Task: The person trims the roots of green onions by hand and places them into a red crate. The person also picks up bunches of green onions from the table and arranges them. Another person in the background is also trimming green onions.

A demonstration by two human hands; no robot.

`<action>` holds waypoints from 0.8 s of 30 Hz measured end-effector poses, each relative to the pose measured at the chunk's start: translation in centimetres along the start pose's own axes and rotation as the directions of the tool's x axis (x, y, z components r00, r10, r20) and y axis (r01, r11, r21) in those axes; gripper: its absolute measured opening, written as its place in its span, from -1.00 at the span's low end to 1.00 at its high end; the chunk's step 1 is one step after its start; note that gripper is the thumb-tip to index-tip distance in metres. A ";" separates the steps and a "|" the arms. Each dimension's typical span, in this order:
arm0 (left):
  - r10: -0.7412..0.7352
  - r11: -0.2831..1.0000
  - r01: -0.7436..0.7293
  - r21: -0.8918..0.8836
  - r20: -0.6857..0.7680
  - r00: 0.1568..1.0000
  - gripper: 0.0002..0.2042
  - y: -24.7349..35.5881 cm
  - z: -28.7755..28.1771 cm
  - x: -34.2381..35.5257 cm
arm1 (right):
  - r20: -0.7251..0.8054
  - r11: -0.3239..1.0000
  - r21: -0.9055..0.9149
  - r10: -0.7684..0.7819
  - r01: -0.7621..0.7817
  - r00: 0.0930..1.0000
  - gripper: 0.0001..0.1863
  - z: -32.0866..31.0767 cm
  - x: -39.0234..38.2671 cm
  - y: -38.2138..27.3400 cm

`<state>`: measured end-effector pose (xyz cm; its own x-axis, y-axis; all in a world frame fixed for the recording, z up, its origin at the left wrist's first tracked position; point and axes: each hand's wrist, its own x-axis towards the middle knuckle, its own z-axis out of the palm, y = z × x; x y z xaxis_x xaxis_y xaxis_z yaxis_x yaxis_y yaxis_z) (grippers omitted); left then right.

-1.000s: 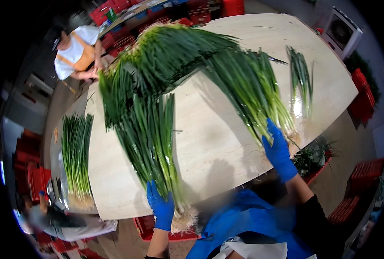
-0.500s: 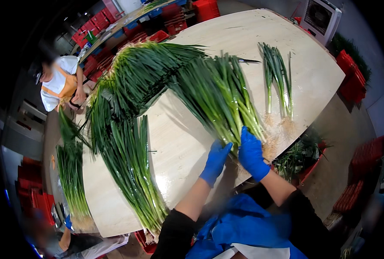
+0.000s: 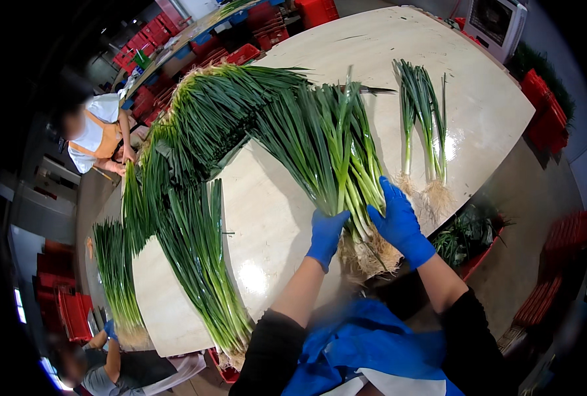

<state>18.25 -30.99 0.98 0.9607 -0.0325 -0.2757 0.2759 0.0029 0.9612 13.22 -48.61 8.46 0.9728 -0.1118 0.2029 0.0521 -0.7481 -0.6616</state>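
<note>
Blue-gloved left hand (image 3: 327,236), grip unclear, and spread right hand (image 3: 399,224) flank, on the pale wooden counter (image 3: 280,204), where a dark-green leafy heap (image 3: 221,102) remains, a long pale-rooted onion bundle (image 3: 357,198), apparently gathered, untied; slim rooted stalks (image 3: 428,119) lie apart.

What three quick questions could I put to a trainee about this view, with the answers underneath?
1. True or false: the left hand and right hand are at opposite sides of one bunch of green onions.

2. Which end of that bunch is nearer the person?

3. Where does the smaller group of green onions lie in the picture?
A) Left of that bunch
B) Right of that bunch
C) On top of that bunch

Key: 1 true; 2 the roots; 3 B.
</note>
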 end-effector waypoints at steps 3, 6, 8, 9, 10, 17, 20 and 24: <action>-0.125 0.991 0.124 0.048 0.014 0.992 -0.59 0.1 0.0 0.0 | 0.133 0.819 -0.556 -0.081 0.142 0.988 -0.25 1.9 -0.3 -1.1; -0.196 0.980 0.196 -0.024 0.012 0.981 -0.70 -0.5 -1.1 -0.8 | 0.237 0.881 -0.472 0.087 0.037 0.968 -0.18 6.0 -1.0 -1.8; -0.222 0.918 0.227 -0.325 0.051 0.974 -0.73 -2.0 -2.7 -1.2 | 0.274 0.919 -0.392 0.068 0.047 0.959 -0.15 6.7 -0.4 -2.3; -0.229 0.853 0.236 -0.465 0.074 0.971 -0.75 -2.7 -3.6 -1.4 | 0.248 0.958 -0.286 0.046 0.027 0.968 -0.19 7.1 -0.7 -2.5; -0.263 0.826 0.292 -0.483 0.128 0.956 -0.77 -2.8 -4.3 -1.6 | 0.216 0.983 -0.182 0.034 0.006 0.976 -0.23 7.4 -1.1 -2.5; -0.380 0.628 0.544 -0.557 0.390 0.839 -0.53 -0.4 -8.3 -3.6 | 0.118 0.965 -0.009 -0.260 0.262 0.958 -0.33 12.1 -4.3 -8.6; -0.285 0.540 0.483 -0.689 0.391 0.875 -0.52 0.0 -11.3 -5.4 | 0.196 0.952 0.159 -0.291 0.263 0.936 -0.29 12.9 -5.5 -12.7; -0.197 -0.075 0.430 -0.900 0.436 0.878 -0.64 -4.7 -14.1 -8.2 | 0.384 0.861 0.440 -0.438 0.256 0.813 -0.25 12.5 -7.4 -14.6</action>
<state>9.49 -16.62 -1.40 0.7761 -0.4651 -0.4258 0.4199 0.8850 -0.2012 8.12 -28.69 7.65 0.8546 0.4881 0.1772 0.3929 -0.3846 -0.8353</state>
